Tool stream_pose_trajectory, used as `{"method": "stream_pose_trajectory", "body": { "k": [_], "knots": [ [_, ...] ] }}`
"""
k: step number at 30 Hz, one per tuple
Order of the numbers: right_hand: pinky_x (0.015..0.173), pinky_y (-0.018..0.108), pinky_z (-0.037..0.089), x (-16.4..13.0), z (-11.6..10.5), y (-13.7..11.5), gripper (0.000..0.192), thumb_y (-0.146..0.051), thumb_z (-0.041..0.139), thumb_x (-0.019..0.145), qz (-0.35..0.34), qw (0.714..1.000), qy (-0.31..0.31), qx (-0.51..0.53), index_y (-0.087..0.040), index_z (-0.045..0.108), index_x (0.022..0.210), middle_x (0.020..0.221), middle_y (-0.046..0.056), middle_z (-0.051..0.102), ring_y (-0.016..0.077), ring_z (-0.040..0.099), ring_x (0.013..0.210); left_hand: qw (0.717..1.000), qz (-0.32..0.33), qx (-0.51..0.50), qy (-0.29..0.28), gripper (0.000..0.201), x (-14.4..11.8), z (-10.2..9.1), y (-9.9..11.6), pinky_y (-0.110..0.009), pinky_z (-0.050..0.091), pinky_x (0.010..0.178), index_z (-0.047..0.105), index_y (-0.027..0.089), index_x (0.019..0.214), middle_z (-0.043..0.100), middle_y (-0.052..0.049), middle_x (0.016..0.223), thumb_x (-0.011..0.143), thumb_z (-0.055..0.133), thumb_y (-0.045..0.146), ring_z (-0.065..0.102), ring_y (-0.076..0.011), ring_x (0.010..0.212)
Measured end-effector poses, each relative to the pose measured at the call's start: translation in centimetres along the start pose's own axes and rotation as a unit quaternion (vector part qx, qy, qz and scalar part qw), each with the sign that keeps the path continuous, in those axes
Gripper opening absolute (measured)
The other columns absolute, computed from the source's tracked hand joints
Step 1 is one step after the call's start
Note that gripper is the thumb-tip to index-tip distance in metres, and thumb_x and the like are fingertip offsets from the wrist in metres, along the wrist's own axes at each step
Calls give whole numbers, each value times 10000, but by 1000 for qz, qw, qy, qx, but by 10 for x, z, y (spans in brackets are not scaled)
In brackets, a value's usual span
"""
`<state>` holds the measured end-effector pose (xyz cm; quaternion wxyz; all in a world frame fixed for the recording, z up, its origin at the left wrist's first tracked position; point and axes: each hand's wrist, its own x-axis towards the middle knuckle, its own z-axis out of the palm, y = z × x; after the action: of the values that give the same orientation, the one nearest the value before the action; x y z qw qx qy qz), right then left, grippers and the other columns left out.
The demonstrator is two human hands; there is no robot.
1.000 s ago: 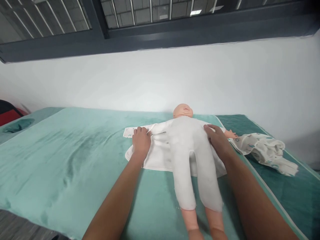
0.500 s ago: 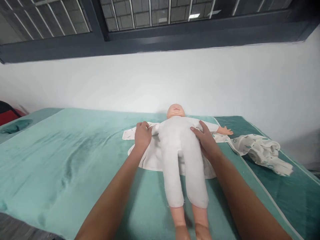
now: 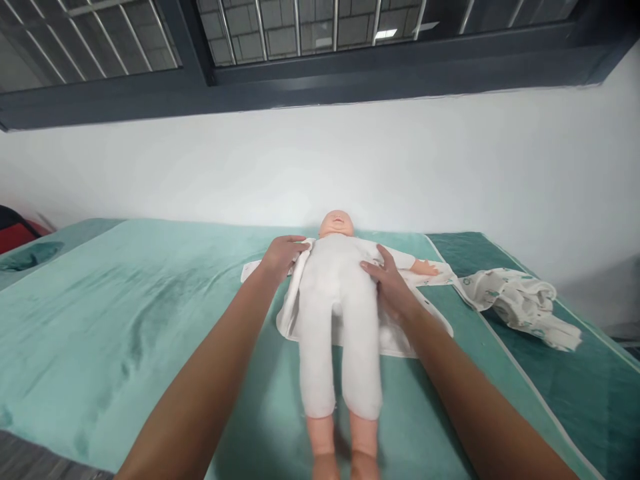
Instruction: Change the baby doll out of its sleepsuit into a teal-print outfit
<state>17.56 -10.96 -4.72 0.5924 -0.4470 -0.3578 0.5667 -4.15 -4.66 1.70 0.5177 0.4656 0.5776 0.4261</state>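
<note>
A baby doll [image 3: 320,277] with a white cloth body lies on its back, head toward the wall and feet toward me. Under it is a spread white baby shirt [image 3: 400,341] with a small print. At the doll's shoulder on the left, my left hand [image 3: 283,258] is closed on the shirt's raised edge. That hand and the cloth hide the doll's arm on this side. My right hand [image 3: 393,283] grips the doll's torso, thumb on the front and other fingers along its side. The doll's other arm stretches right, over the shirt's sleeve [image 3: 443,275].
A crumpled white printed garment [image 3: 520,303] lies on the darker green strip to the right. The green cover [image 3: 125,320] spreads beneath everything. A white wall [image 3: 225,167] and a barred window frame [image 3: 350,73] stand behind. Something red and black [image 3: 17,230] sits at far left.
The doll has shifted left over the shirt, with my right hand moving along with it. The shirt's left edge is now lifted against the doll's side by my left hand.
</note>
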Motion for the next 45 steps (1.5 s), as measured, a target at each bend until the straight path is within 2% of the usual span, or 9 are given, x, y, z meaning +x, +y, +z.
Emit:
{"method": "stream_pose_trajectory", "body": {
  "k": [5,11,16,21,25,30,34,40,45],
  "knots": [
    [1033,336,467,-4,13,7,993,-404,759,733,34,996,-82,-8,-372,124,1497,1500,55,340,197,499,1265,998,34,1,-56,253,-15,4,24,-285,473,637,671,133,872,666,-66,792,643,754,203,607,-142,674],
    [1004,337,480,-8,12,2,935,-480,698,783,28,992,-94,-77,-328,121,1503,1474,78,381,196,508,1247,956,110,64,-265,256,-59,16,57,-255,471,612,681,166,958,659,-110,1100,764,678,333,642,-140,771],
    [800,348,542,-2,-18,-12,577,-506,640,801,-13,972,-69,-225,-225,507,1287,1087,87,659,211,643,931,943,218,253,-15,177,-50,25,35,-319,494,796,626,190,914,668,-58,1060,865,524,326,636,-180,902],
    [873,367,479,20,-79,-21,350,-473,524,836,-138,923,171,-317,-187,626,1012,1031,82,669,220,620,962,865,246,427,95,279,-59,14,-15,-359,443,874,585,214,1050,624,-78,1131,882,493,417,578,-235,1044],
    [915,400,429,38,-103,-12,406,-487,497,832,-100,873,215,-427,-165,607,1054,1114,131,642,265,580,1044,882,156,442,42,340,-88,2,-8,-314,445,672,585,227,967,658,-46,952,815,553,529,612,-214,816],
    [889,413,424,45,-103,-7,358,-499,470,834,-81,873,193,-441,-185,641,848,951,115,681,273,596,942,909,56,306,-278,267,-118,12,33,-271,446,559,659,240,910,697,-35,904,842,532,465,633,-179,693],
    [875,373,481,43,-102,-12,307,-470,497,823,-85,923,200,-317,-189,618,844,964,87,694,234,623,935,937,170,267,-146,211,-96,41,41,-277,505,702,662,217,903,699,-49,970,867,518,368,645,-187,840],
    [916,379,539,35,-102,-25,201,-357,596,786,-81,993,71,57,-199,556,904,1041,107,691,233,625,1092,770,363,490,-186,390,-23,128,20,-378,432,969,531,203,1208,570,-95,1285,825,592,245,508,-259,1208],
    [877,408,542,39,-101,-21,361,-469,510,814,-103,970,92,-201,-180,606,1010,1030,115,688,252,636,1052,674,337,609,-248,300,10,163,17,-379,447,821,560,205,1053,654,-93,1018,768,577,113,631,-273,957]
  ]
}}
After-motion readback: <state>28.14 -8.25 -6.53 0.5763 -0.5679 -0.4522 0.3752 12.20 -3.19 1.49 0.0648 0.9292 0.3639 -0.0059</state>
